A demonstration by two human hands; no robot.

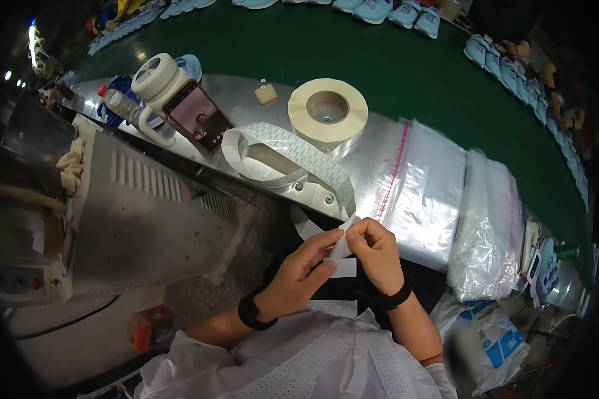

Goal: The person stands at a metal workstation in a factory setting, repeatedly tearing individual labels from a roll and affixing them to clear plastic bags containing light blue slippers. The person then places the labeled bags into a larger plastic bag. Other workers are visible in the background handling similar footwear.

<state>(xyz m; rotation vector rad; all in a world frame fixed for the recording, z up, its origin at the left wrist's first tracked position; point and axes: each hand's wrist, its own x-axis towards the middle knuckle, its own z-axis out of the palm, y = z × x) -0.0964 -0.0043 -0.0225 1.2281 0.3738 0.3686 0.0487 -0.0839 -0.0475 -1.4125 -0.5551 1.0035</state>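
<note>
Both my hands meet just off the near edge of the metal table, fingers closed on a white label strip (333, 176). Between thumb and fingers, my left hand (299, 269) pinches the strip's folded end, and a small white flap sticks out below its thumb. My right hand (378, 256) grips the same end from the other side, thumb against bent fingers. The strip has faint print on its backing and loops across the metal to a cream label roll (358, 110), which lies flat. Fingers partly hide the held end.
Stacked clear plastic bags (426, 186) lie right of the roll, with more bags (486, 226) beyond. A propped phone (196, 116), a white jug (160, 83) and a bottle (121, 103) stand left. Light-blue shoes (373, 9) line the green belt (246, 46). A metal cabinet (140, 219) stands left.
</note>
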